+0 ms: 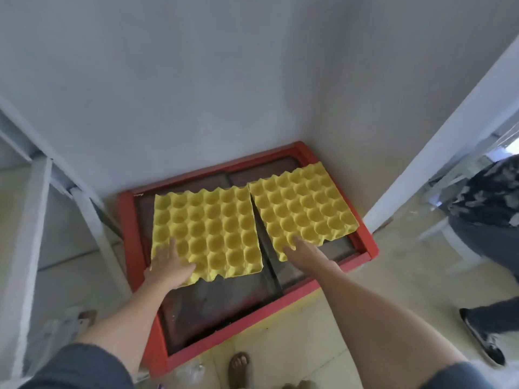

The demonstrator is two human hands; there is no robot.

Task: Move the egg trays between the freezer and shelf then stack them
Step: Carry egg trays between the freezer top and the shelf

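Note:
Two yellow egg trays lie side by side on the dark glass top of a red-framed chest freezer [127, 220]. The left tray [209, 231] lies flat; my left hand [168, 265] rests on its near left corner with fingers spread. The right tray [303, 209] is turned slightly clockwise; my right hand [302, 248] touches its near edge, fingertips at the cups. Whether either hand grips its tray is unclear. Both trays hold no eggs.
A white metal shelf frame [39, 209] stands at the left. A pale wall runs behind the freezer and a white wall corner [438, 153] stands at the right. Another person's legs and dark shoe [483, 341] are at the far right. My sandalled foot [238, 369] is below the freezer.

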